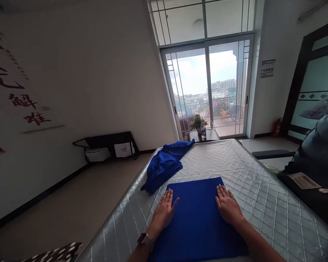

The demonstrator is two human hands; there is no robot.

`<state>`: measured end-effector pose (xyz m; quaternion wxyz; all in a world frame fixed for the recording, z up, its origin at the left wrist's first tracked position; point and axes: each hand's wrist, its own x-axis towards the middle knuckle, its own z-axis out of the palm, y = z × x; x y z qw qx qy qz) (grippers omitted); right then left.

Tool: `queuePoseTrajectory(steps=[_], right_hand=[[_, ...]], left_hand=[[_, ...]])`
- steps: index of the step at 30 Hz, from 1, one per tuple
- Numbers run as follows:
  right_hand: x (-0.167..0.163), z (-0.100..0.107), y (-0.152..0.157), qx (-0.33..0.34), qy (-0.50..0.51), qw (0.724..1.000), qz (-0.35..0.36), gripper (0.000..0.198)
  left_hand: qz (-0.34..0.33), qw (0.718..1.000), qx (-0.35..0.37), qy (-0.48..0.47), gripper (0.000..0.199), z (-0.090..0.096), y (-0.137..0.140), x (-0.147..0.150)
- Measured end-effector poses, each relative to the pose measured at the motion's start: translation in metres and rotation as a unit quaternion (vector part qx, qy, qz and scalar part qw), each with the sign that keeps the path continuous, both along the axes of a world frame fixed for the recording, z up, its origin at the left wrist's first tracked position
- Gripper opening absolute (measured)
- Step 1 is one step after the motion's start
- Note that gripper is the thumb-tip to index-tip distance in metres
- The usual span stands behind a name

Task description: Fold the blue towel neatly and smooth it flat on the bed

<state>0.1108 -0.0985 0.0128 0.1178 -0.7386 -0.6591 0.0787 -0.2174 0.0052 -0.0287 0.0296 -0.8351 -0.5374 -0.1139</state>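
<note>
A flat blue cloth [195,222], its kind not clear from here, lies as a smooth rectangle in front of me. My left hand [164,210] rests flat along its left edge, thumb held away from the fingers. On the opposite edge my right hand [227,203] also lies flat, fingers stretched forward. Neither hand grips anything. Beyond the left hand, a crumpled blue garment [164,163] sits in loose folds. Both blue pieces are on a silver quilted cover [259,193].
Past the far edge stands a small table [211,135] with a bottle [203,130] and a potted plant [198,123]. A dark armchair [326,145] is at the right. A black rack [112,142] with boxes stands by the left wall. Sliding glass doors [207,83] are behind.
</note>
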Motion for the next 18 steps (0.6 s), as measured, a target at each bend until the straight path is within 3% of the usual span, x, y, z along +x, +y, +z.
queuePoseTrajectory(steps=[18], right_hand=[[0.0, 0.002, 0.002, -0.01, -0.032, 0.999, -0.001, 0.067]], left_hand=[[0.004, 0.999, 0.029, -0.016, 0.079, -0.012, 0.005, 0.004]])
